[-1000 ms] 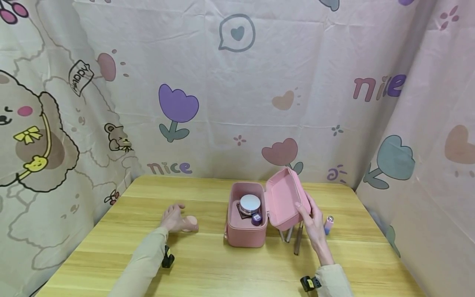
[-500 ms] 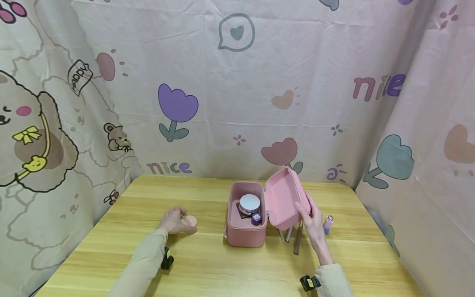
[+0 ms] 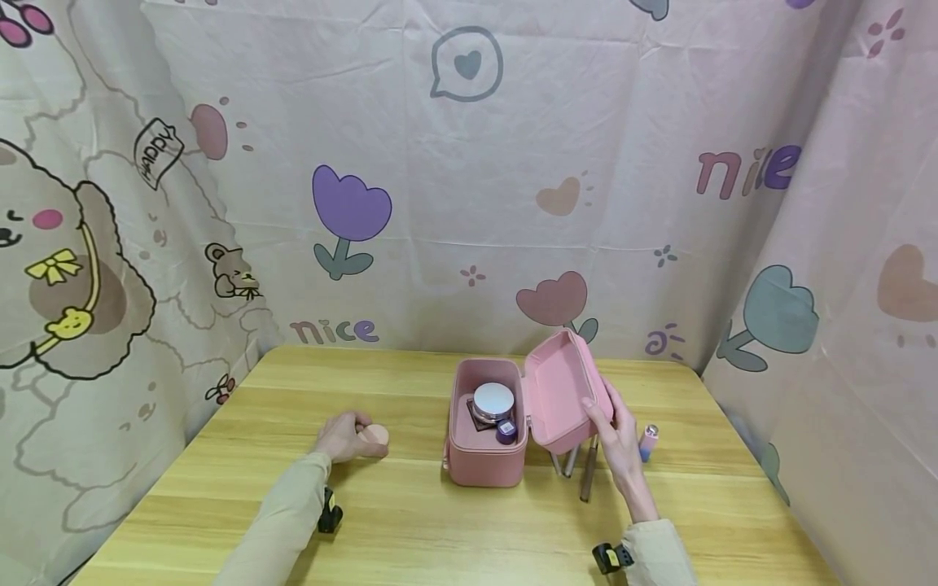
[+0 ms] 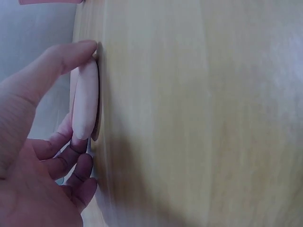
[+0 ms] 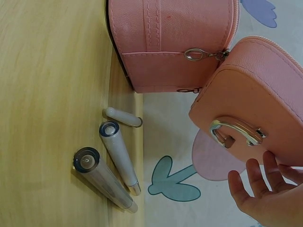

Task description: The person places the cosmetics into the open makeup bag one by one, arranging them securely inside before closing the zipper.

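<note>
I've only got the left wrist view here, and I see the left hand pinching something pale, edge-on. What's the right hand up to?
Observer: In the head view, the right hand holds the open lid of the pink case.
Operator: Got it. What shape is the pale thing from above?
Observer: The head view shows the pale thing with a rounded face, partly covered by the left hand.
Operator: And is there anything inside that case?
Observer: Yes, a round container with a whitish top shows inside it in the head view.
</note>
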`<state>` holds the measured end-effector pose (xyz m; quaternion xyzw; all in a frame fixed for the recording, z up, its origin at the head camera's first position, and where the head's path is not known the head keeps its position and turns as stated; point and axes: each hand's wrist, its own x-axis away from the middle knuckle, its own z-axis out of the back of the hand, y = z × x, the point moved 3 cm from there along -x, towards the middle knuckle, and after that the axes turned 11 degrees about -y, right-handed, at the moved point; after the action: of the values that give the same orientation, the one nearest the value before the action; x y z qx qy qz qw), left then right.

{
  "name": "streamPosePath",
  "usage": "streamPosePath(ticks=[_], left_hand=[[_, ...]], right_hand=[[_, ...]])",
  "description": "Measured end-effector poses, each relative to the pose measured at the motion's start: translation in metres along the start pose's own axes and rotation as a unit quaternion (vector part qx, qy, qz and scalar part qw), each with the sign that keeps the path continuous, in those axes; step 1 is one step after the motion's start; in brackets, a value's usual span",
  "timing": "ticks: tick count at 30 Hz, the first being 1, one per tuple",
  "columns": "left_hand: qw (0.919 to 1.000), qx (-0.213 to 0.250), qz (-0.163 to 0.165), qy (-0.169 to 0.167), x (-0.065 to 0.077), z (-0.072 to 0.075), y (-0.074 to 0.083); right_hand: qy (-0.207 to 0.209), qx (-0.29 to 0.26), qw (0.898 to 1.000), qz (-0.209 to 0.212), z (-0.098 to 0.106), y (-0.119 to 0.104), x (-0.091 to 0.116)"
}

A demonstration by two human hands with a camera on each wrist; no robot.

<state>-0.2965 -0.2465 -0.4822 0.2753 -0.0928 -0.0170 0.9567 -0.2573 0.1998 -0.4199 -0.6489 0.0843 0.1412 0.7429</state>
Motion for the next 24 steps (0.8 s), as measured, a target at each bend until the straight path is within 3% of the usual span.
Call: streamPosePath(ticks=[6, 13, 24], left_hand=[[0.9996, 0.029, -0.003, 0.001, -0.001, -0.001, 0.0], [0.9994, 0.026, -0.015, 0.019, -0.006, -0.001, 0.004], [0.9955, 0.038, -0.062, 0.061, -0.005, 0.002, 0.026]], right_hand=[[0.005, 0.002, 1.0, 0.004, 0.0, -0.001, 0.0], [0.004, 0.005, 1.0, 0.001, 0.0, 0.0, 0.001], [0.001, 0.003, 1.0, 0.003, 0.0, 0.0, 0.0]])
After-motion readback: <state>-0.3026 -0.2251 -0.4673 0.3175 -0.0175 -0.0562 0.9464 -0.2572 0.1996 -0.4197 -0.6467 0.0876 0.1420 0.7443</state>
